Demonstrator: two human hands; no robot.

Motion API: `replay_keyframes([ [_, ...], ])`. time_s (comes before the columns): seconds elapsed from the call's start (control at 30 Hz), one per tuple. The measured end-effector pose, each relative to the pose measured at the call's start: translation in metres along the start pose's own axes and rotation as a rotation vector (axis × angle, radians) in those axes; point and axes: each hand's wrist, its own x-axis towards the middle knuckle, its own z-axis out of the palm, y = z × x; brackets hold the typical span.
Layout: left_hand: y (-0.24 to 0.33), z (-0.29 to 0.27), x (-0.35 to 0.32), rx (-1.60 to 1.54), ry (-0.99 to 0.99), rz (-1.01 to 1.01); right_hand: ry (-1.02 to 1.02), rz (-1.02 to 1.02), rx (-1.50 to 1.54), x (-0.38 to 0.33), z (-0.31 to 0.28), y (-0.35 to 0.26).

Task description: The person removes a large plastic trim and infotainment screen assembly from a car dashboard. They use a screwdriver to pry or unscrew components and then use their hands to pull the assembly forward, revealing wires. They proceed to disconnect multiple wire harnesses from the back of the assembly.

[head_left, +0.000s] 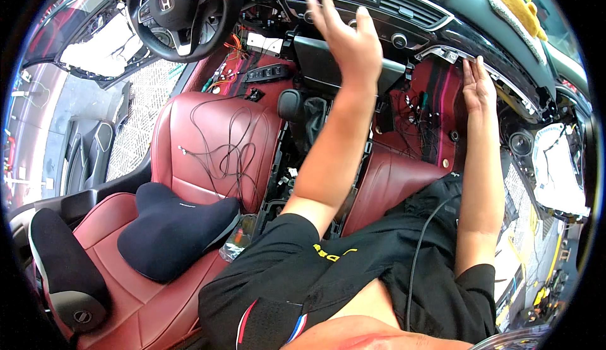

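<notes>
Head camera: my left hand [353,42], fingers spread, hovers before the dash [470,6], while my right hand [478,88], fingers straight and close together, reaches its lower trim [448,54], any pinch unclear.

Left fingers [329,14] spread, right fingers [481,71] extended

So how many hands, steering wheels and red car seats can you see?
Hands: 2 (left hand, right hand)
Steering wheels: 1 (steering wheel)
Red car seats: 2 (driver's seat, passenger seat)
Total: 5
</notes>
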Motion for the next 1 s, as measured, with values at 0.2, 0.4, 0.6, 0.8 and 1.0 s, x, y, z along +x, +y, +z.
replay_keyframes([
  [0.2, -0.046, -0.013, 0.071, 0.637, -0.066, 0.002, -0.049, 0.004, -0.050, -0.010, 0.009, -0.002],
  [0.4, -0.044, -0.007, 0.074, 0.690, -0.144, 0.080, -0.109, 0.046, -0.127, 0.001, -0.011, -0.013],
  [0.6, -0.058, -0.007, 0.078, 0.687, -0.084, 0.000, -0.104, -0.014, -0.156, -0.023, 0.026, -0.014],
  [0.8, -0.061, 0.002, 0.081, 0.658, -0.110, 0.004, -0.092, 0.043, -0.345, -0.020, 0.032, -0.024],
  [1.0, -0.069, 0.008, 0.077, 0.657, -0.121, -0.001, -0.096, 0.077, -0.534, 0.005, 0.011, -0.023],
])
